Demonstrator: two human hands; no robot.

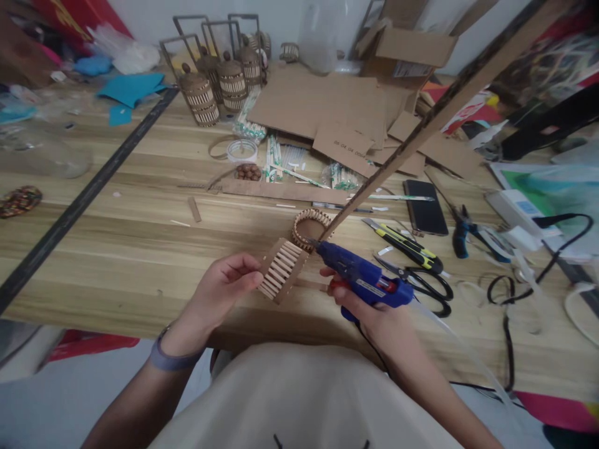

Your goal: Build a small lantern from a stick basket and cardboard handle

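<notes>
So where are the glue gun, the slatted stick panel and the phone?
glue gun (pixel 369 284), head view, middle of its blue body.
slatted stick panel (pixel 282 269), head view, centre of its slats.
phone (pixel 425 207), head view, middle of its black screen.

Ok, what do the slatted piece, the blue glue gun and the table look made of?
Slatted piece: pale matte slats, likely wood or bamboo, on a brown backing, probably cardboard. Glue gun: smooth, glossy blue body, so plastic. Table: light planks with visible grain, so wood or wood-look laminate.
</notes>
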